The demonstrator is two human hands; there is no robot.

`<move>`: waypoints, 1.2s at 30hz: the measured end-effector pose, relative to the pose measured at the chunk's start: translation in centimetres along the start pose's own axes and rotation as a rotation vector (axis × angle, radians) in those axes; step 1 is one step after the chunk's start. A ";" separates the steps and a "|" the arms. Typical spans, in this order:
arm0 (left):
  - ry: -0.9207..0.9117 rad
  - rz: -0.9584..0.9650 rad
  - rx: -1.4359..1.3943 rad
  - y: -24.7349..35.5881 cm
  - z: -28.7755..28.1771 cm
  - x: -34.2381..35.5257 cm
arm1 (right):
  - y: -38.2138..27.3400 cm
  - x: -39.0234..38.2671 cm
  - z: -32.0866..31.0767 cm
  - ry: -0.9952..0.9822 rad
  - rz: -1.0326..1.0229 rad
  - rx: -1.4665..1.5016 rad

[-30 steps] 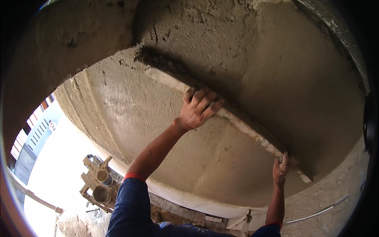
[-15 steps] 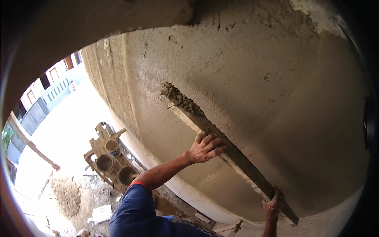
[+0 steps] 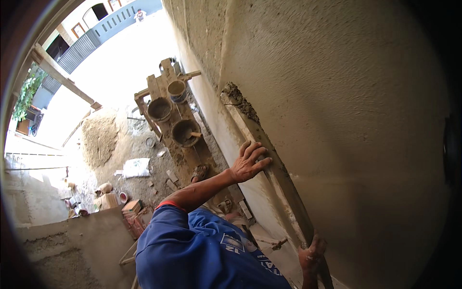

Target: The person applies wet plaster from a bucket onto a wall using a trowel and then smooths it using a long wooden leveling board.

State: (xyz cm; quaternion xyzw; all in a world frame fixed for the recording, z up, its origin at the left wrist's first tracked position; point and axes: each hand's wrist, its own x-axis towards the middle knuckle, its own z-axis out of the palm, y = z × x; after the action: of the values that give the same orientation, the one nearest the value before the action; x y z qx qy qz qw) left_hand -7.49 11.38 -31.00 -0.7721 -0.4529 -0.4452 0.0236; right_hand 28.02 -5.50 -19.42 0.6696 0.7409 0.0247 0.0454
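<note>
I hold a long screed board [image 3: 275,168] slantwise against the plastered wall [image 3: 365,125]. Wet mortar [image 3: 242,102] is heaped along the board's far upper end. My left hand [image 3: 250,163] is closed over the board above its middle, with the fingers laid across its edge. Lower down, my right hand [image 3: 313,251] grips the board close to its near end; some of its fingers are hidden. The wall's surface looks rough and damp beside the board.
A plank scaffold [image 3: 175,118] stands below to the left, carrying several mortar buckets [image 3: 160,109]. Beyond it lie a sand heap [image 3: 98,137] and a white sack [image 3: 136,168]. A wooden post [image 3: 67,79] leans at the far left. Another person [image 3: 140,15] is far off by the fence.
The view has swung downward, showing more of the scaffold and ground. The board now stands steeper and appears lower on the wall. Both hands keep their hold on it.
</note>
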 end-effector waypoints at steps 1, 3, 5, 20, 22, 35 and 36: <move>0.004 -0.077 0.032 -0.7 -0.6 -2.3 | -1.1 0.7 0.8 -0.062 -0.030 0.034; 0.026 -0.204 0.055 -2.3 -0.9 -5.9 | -3.7 2.2 1.9 -0.152 -0.068 0.075; 0.016 -0.282 0.092 -4.4 -0.2 -9.5 | -5.7 3.5 4.1 -0.192 -0.129 0.055; -0.208 -1.614 0.031 -26.2 4.5 -27.5 | -36.3 23.4 22.1 -0.587 -0.398 -0.020; 0.168 -1.841 0.058 -25.6 9.3 -33.2 | -41.8 26.1 23.3 -0.545 -0.505 -0.095; 1.024 -1.466 -0.583 -27.8 -9.4 -14.1 | -57.2 36.1 20.0 -0.463 -0.704 -0.458; 0.962 -1.317 -0.704 -28.2 -12.5 -11.9 | -58.2 35.6 19.7 -0.414 -0.729 -0.474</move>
State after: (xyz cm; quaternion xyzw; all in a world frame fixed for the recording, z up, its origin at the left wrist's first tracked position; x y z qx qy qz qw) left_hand -38.41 14.42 -42.27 -0.0464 -0.5831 -0.7582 -0.2881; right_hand -31.19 23.47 -45.87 0.3283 0.8767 0.0415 0.3491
